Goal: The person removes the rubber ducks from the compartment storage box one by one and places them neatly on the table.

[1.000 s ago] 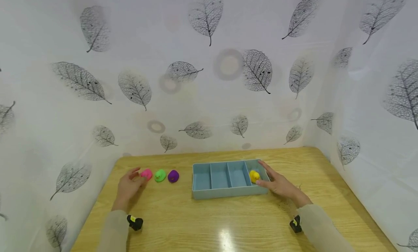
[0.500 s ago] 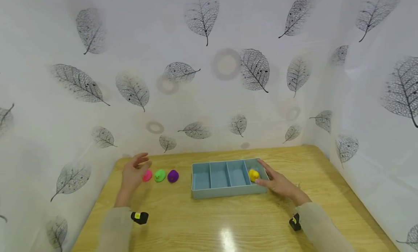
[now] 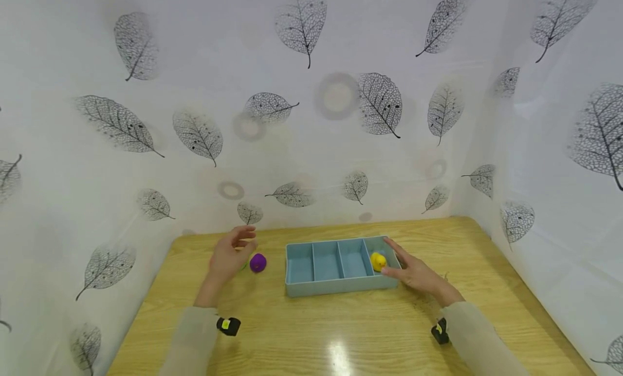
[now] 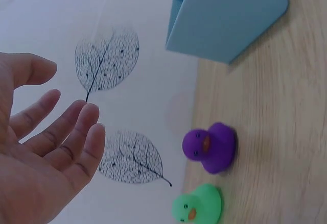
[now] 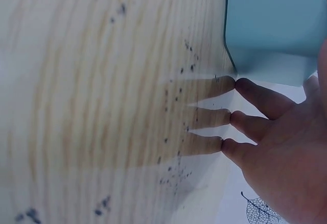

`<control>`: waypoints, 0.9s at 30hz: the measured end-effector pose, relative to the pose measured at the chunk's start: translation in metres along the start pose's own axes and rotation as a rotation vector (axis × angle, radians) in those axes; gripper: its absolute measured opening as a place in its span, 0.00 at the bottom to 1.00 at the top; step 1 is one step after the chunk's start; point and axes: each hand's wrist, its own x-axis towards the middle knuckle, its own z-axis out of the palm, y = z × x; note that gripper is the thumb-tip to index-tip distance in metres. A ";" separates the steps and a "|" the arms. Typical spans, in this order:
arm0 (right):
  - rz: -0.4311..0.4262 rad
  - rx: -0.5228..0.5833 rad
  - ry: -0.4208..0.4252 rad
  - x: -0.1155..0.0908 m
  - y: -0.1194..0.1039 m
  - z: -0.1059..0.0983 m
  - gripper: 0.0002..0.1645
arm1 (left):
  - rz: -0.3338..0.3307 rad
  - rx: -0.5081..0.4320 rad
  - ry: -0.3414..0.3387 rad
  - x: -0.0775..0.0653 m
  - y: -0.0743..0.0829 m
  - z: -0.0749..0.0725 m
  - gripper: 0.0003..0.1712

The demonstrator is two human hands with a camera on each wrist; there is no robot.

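My left hand (image 3: 231, 259) hovers above the table's left part, fingers loosely bent and apart; the left wrist view shows nothing in its palm (image 4: 41, 157). Close by is a purple rubber duck (image 3: 258, 263). Beside that sits a green rubber duck (image 4: 198, 203), mostly covered by the hand in the head view, where the pink duck is hidden. My right hand (image 3: 418, 276) rests at the right end of a blue divided box (image 3: 336, 285), its thumb over the near rim. Three fingertips (image 5: 237, 147) touch the table. A yellow rubber duck (image 3: 378, 262) sits in the rightmost compartment.
The box's other compartments, such as the leftmost compartment (image 3: 300, 265), hold nothing visible. The wooden table (image 3: 292, 332) ends at a leaf-patterned white curtain (image 3: 311, 149) behind and at both sides. Small dark specks mark the tabletop near the right hand.
My left hand has lifted off from beside the pink duck and moved right, now covering it and most of the green duck. The right hand has stayed at the box.
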 end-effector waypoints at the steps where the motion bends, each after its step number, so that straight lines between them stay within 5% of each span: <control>1: -0.001 0.000 -0.002 0.000 0.000 0.000 0.53 | 0.000 -0.011 -0.011 0.000 0.003 0.003 0.21; 7: -0.020 -0.013 -0.022 0.001 0.001 -0.003 0.56 | 0.039 -0.030 -0.046 0.002 0.020 0.020 0.21; 16: -0.035 -0.175 -0.029 0.001 -0.005 -0.013 0.60 | 0.102 -0.045 -0.102 0.007 0.034 0.050 0.21; 27: -0.065 -0.194 -0.019 -0.002 -0.004 -0.014 0.64 | 0.165 -0.080 -0.245 0.015 0.056 0.104 0.22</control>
